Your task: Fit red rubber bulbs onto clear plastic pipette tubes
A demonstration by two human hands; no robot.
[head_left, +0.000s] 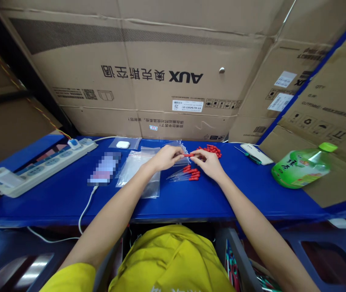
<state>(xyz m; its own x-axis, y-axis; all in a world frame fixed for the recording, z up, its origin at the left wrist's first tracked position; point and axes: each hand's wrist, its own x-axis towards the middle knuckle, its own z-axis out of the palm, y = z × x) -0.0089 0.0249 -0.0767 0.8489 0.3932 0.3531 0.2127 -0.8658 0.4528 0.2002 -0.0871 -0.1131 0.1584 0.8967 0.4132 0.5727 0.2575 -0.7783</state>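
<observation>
My left hand (167,158) and my right hand (208,163) meet over the blue table, fingers pinched on opposite ends of a red rubber dropper bulb (188,155). Any glass tube in the left fingers is hidden. Beneath and behind the hands lies a pile of clear glass tubes (177,143). Just nearer to me, several droppers (193,174) with red bulbs fitted lie side by side, their thin tips pointing left. Loose red bulbs (215,151) are heaped behind the right hand.
Clear plastic bags (139,172) lie left of the droppers, beside a phone (104,168) on a cable. A power strip (52,162) runs along the left. To the right are a screwdriver (252,158), a white case (259,154) and a green bottle (300,168). Cardboard (148,48) walls the back.
</observation>
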